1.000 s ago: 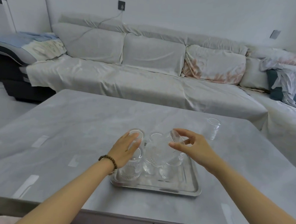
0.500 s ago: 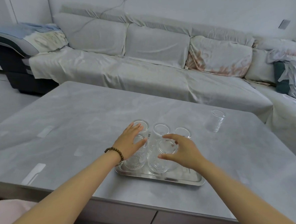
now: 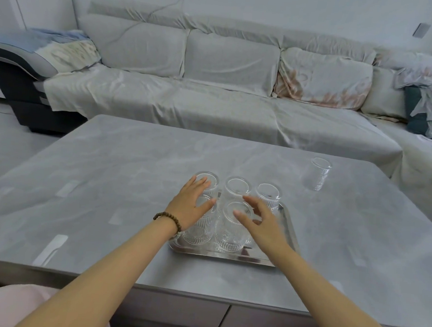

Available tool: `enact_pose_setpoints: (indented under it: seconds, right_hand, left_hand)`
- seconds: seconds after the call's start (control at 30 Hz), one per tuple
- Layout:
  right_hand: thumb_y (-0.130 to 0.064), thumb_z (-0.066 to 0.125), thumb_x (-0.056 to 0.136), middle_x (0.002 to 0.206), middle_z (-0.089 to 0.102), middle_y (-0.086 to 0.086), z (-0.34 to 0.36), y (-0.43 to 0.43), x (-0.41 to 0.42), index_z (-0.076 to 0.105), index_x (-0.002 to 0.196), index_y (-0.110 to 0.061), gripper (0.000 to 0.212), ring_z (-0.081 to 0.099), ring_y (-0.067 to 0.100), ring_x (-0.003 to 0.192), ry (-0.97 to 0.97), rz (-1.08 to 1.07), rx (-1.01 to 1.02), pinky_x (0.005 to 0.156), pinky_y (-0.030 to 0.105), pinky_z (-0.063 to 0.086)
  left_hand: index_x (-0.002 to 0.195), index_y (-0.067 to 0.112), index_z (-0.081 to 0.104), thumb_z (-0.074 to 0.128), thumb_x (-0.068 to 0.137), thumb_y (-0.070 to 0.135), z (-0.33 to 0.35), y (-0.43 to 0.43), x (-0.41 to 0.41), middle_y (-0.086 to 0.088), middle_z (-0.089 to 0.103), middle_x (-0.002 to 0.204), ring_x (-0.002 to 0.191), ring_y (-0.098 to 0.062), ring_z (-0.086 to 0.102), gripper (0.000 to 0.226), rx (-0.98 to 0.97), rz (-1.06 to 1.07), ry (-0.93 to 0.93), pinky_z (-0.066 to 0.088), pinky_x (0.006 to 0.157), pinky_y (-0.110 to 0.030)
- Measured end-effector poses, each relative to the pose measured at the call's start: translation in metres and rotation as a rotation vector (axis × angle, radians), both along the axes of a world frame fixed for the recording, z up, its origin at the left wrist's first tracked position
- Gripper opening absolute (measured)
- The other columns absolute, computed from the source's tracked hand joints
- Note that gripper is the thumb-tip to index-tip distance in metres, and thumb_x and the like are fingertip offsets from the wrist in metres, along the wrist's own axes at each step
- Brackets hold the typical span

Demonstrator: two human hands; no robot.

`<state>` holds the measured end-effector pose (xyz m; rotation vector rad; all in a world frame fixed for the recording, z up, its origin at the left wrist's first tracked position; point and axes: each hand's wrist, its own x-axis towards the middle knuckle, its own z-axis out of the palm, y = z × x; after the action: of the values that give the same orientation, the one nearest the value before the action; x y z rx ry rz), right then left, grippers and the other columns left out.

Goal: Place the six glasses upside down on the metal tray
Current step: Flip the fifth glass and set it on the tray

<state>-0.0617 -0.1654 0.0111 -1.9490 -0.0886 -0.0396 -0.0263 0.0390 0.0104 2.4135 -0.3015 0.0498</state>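
Tray (image 3: 288, 227): I see it on the table (image 3: 107, 182), near the front edge, its long side toward me.
Glasses on tray: I count five, all upside down. Back row: left (image 3: 210, 179), middle (image 3: 236, 187), right (image 3: 268, 195). Front row: left (image 3: 201, 228), middle (image 3: 231, 232). The front right spot of the tray shows bare metal.
Sixth glass (image 3: 318, 173): on the table, well apart from the tray, to its far right. I cannot tell which way up it stands.
Left hand (image 3: 191, 204): fingers spread and flat, lying over the front left glass, fingertips reaching the back left glass. It grips nothing. A bead bracelet (image 3: 168, 220) sits on the wrist.
Right hand (image 3: 262, 223): fingers spread and loosely curled, thumb over the base of the front middle glass, the other fingers just beside the back right glass. It holds nothing; I cannot tell whether the thumb touches the glass.
Change since half a second ago: I note the right hand then closed around the top of the front middle glass; now it is opened and off it. The left hand has stayed over the left pair. The sixth glass has not moved.
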Motion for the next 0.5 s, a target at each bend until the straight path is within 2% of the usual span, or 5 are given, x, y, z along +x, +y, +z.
enact_pose_setpoints:
  seconds: [0.1,0.17,0.27,0.5]
  right_hand:
    - [-0.027,0.070,0.084,0.121,0.057,-0.014,-0.007,0.005,-0.007,0.055,0.124,-0.029,0.042,0.050,-0.012,0.107,0.059,-0.048,0.194,0.075,0.005,0.045]
    - [-0.024,0.069,0.085,0.119,0.057,-0.013,-0.008,0.008,-0.009,0.053,0.122,-0.029,0.041,0.050,-0.013,0.106,0.082,-0.052,0.271,0.079,0.003,0.044]
    - [-0.023,0.068,0.086,0.126,0.058,-0.007,-0.008,0.012,-0.010,0.053,0.122,-0.029,0.040,0.052,0.005,0.119,0.103,-0.059,0.322,0.098,0.020,0.040]
    - [-0.027,0.070,0.084,0.136,0.055,-0.002,-0.011,0.013,-0.009,0.053,0.122,-0.030,0.042,0.045,0.012,0.131,0.125,-0.074,0.345,0.110,0.032,0.037]
  left_hand:
    - [0.146,0.022,0.026,0.042,0.093,0.048,0.001,-0.001,0.000,0.009,0.016,0.157,0.144,-0.005,-0.002,0.061,-0.009,0.001,0.001,0.012,0.115,-0.033]
    - [0.146,0.022,0.026,0.042,0.093,0.047,0.001,-0.001,-0.001,0.009,0.016,0.157,0.144,-0.006,-0.002,0.061,-0.007,0.001,0.004,0.013,0.116,-0.034]
    - [0.146,0.022,0.026,0.042,0.093,0.047,0.001,-0.001,-0.001,0.009,0.016,0.157,0.145,-0.006,-0.001,0.060,-0.005,0.003,0.003,0.013,0.116,-0.035]
    - [0.146,0.021,0.028,0.041,0.094,0.046,0.003,-0.002,-0.001,0.007,0.018,0.157,0.145,-0.008,0.000,0.059,-0.005,-0.003,-0.015,0.012,0.116,-0.035]
